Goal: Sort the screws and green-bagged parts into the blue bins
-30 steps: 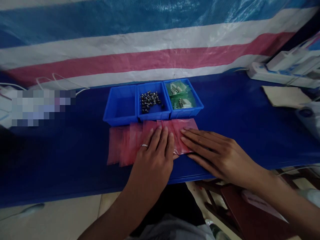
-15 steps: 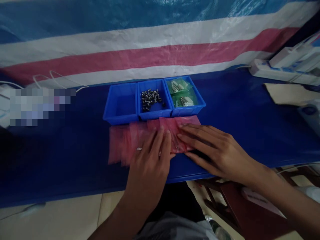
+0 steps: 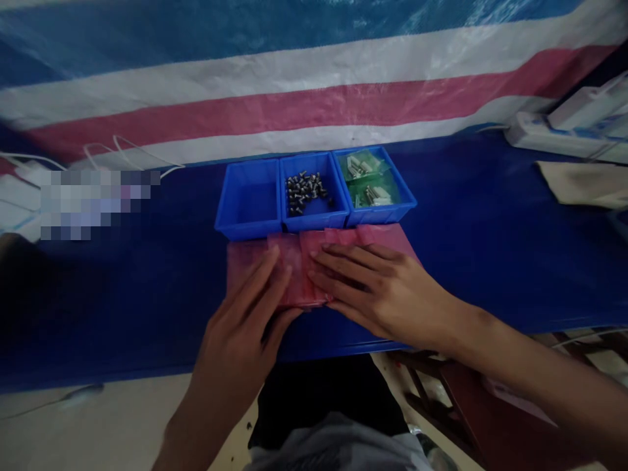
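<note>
Several pink plastic bags (image 3: 287, 255) lie overlapping in a row on the blue table, just in front of three blue bins. My left hand (image 3: 245, 314) rests on the left part of the row, fingers stretched out. Flat on the middle and right of the bags is my right hand (image 3: 377, 288), its fingers extended. The left bin (image 3: 249, 226) holds nothing. Dark screws (image 3: 305, 190) lie in the middle bin, and green bags (image 3: 375, 186) with pale metal pieces fill the right one.
A white power strip (image 3: 549, 134) stands at the back right, with a beige sheet (image 3: 581, 183) before it. White cables (image 3: 132, 157) and a blurred item are at the left. The table's front edge (image 3: 161, 374) runs below my hands.
My left hand has moved left along the bags, and my right hand has also shifted left over them. The whole view has shifted slightly, with the bins now further right.
</note>
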Demonstrator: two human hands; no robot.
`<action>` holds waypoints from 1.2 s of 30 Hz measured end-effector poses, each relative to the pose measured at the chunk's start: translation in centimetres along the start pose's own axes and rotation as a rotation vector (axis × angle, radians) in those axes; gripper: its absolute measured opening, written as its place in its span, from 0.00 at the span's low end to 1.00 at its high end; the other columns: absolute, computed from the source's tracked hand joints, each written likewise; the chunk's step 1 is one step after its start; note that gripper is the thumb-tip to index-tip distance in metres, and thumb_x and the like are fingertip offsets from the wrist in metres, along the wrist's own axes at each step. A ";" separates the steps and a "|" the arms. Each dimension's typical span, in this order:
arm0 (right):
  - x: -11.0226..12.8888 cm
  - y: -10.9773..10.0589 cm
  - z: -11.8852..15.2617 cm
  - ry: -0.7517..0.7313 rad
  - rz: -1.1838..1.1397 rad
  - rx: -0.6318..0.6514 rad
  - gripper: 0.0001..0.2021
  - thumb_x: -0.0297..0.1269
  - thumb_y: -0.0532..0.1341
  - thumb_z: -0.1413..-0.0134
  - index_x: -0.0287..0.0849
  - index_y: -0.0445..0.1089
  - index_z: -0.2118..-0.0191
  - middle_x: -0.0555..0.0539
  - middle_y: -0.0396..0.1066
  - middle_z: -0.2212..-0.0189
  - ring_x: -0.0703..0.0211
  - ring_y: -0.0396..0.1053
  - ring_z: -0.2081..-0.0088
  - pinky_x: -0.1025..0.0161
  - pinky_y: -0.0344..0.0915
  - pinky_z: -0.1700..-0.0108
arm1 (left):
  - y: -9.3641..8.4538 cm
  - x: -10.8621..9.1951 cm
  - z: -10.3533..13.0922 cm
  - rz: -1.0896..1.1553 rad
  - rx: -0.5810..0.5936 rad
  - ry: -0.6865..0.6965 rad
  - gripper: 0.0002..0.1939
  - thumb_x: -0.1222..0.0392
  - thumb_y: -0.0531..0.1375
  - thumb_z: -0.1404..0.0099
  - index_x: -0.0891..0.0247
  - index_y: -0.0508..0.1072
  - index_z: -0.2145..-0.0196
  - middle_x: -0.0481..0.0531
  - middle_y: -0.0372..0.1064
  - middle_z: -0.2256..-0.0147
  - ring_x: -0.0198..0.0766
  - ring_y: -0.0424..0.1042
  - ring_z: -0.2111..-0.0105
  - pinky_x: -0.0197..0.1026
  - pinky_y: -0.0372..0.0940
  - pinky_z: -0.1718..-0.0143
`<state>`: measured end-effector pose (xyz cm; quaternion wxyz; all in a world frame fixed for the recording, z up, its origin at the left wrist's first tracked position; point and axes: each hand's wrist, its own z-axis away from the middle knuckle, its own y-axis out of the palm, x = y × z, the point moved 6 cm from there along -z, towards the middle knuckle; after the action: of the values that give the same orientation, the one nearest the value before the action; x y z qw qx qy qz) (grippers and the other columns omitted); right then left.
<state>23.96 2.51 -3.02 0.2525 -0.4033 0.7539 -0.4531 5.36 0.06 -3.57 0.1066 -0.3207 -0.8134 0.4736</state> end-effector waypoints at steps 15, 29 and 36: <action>-1.9 -0.9 0.5 0.154 -0.222 -0.126 0.14 0.31 0.56 0.24 0.34 0.79 0.47 0.37 0.81 0.45 0.52 0.80 0.43 0.56 0.78 0.39 | -1.4 -2.2 -0.9 -0.003 -0.055 0.054 0.18 0.66 0.63 0.25 0.67 0.73 0.39 0.59 0.76 0.41 0.50 0.73 0.39 0.51 0.71 0.38; -0.2 -0.2 1.3 0.012 0.021 -0.004 0.15 0.29 0.57 0.27 0.33 0.79 0.45 0.40 0.78 0.41 0.43 0.77 0.39 0.45 0.79 0.40 | 1.3 -2.8 -1.4 -0.143 -0.045 0.168 0.09 0.62 0.60 0.21 0.66 0.80 0.51 0.55 0.82 0.51 0.51 0.80 0.47 0.51 0.79 0.57; -0.2 -0.7 1.6 0.033 -0.005 -0.006 0.17 0.33 0.57 0.25 0.31 0.76 0.40 0.35 0.73 0.36 0.38 0.72 0.34 0.40 0.74 0.35 | 0.8 -2.9 -1.3 -0.099 -0.056 0.128 0.11 0.62 0.62 0.23 0.67 0.77 0.46 0.58 0.81 0.49 0.52 0.78 0.44 0.53 0.78 0.49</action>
<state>25.50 1.76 -3.13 0.2378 -0.3985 0.7581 -0.4582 8.52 -0.54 -3.15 0.1728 -0.3127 -0.8326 0.4233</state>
